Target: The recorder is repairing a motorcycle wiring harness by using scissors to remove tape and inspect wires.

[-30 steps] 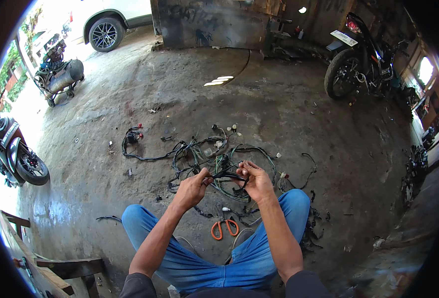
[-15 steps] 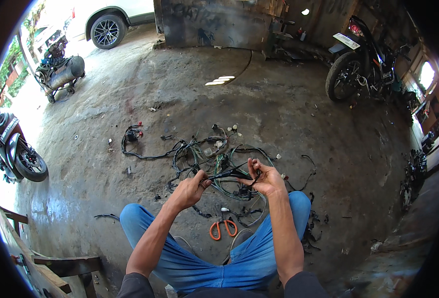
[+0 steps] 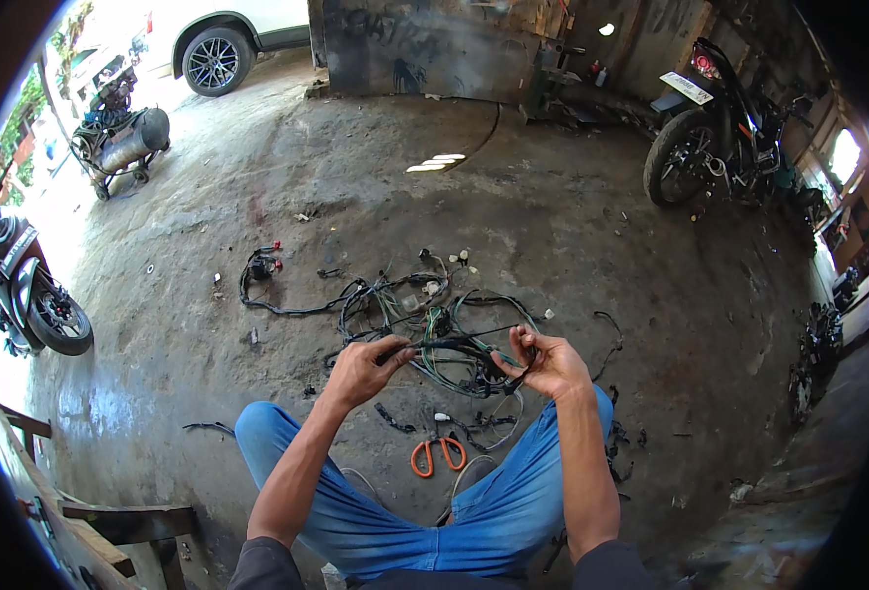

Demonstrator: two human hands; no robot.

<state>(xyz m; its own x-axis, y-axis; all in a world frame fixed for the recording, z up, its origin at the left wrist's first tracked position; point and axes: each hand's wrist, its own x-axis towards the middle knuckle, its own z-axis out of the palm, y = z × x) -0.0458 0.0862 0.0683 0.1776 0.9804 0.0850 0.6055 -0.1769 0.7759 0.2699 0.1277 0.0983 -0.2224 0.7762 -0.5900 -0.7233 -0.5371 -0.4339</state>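
A tangled wiring harness (image 3: 434, 324) with black-wrapped and green wires lies on the ground before my knees. My left hand (image 3: 368, 370) is closed round a black-wrapped stretch of it, thumb and fingers pressed together. To the right, my right hand (image 3: 552, 366) pinches a thin black strip (image 3: 489, 332) between thumb and fingertips. The strip runs taut from beside the harness near my left hand, and a loose dark end hangs under my right fingers. Whether it is tape or a wire I cannot tell. Orange-handled scissors (image 3: 438, 458) lie between my feet.
Cut black scraps (image 3: 619, 442) lie by my right knee. A wooden bench (image 3: 130, 521) stands at lower left. Around the floor are a motorbike (image 3: 36, 285) at left, an air compressor (image 3: 125, 143), a white car (image 3: 277, 25) and another motorbike (image 3: 710, 138) at far right.
My right hand has moved right and slightly down, drawing the thin black strip out longer. My left hand has shifted a little to the left, still closed on the harness.
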